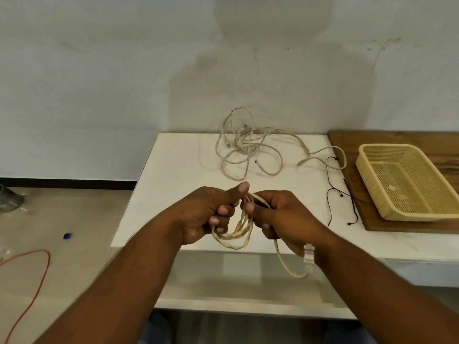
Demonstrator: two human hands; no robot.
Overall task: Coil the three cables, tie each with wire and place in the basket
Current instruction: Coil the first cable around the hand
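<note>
Both hands hold one cream cable coil point(238, 232) above the near edge of the white table point(173, 175). My left hand point(211, 214) grips the coil's left side with curled fingers, thumb up. My right hand point(278, 214) pinches the coil's top loops; something dark shows under its fingers. The coil's free end with a clear plug point(308, 254) hangs below my right wrist. A tangle of loose cream cables point(248, 147) lies at the table's far side. Thin black tie wires point(332, 197) lie right of my hands. The yellow basket point(377, 192) stands empty at the right.
The basket sits on a wooden board point(347, 145) against the white wall. Left of the table, on the floor, lie an orange cord point(37, 281) and a small blue object point(67, 236). A lower shelf shows under the table top.
</note>
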